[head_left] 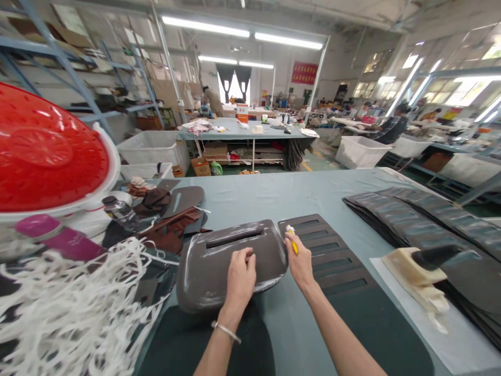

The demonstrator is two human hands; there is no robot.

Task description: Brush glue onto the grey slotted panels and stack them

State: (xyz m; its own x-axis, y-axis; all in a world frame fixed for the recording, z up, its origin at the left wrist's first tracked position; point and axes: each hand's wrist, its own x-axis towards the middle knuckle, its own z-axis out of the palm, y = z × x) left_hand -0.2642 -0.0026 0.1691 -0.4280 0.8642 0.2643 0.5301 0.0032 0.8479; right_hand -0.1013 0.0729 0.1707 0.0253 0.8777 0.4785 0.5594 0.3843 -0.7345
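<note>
A grey-brown rounded panel (195, 266) with a dark slot near its far edge lies in front of me, whitish smears along its rim. My left hand (240, 274), a bracelet at its wrist, presses on the middle of this panel with curled fingers. In my right hand (299, 261) is a small yellow-handled brush (294, 246), its tip covered in white stuff. The brush is just past the panel's right edge, over a flat dark piece (332, 245) with several cut-out slots. Another dark piece (211, 347) lies below the panel.
To the right, a cream block with a black handle (417, 266) sits on a white sheet (462, 344), beside stacked slotted pieces (395, 209). White strips (78, 308), a purple bottle (58, 237) and a red basin (50, 149) crowd the left. People work farther back.
</note>
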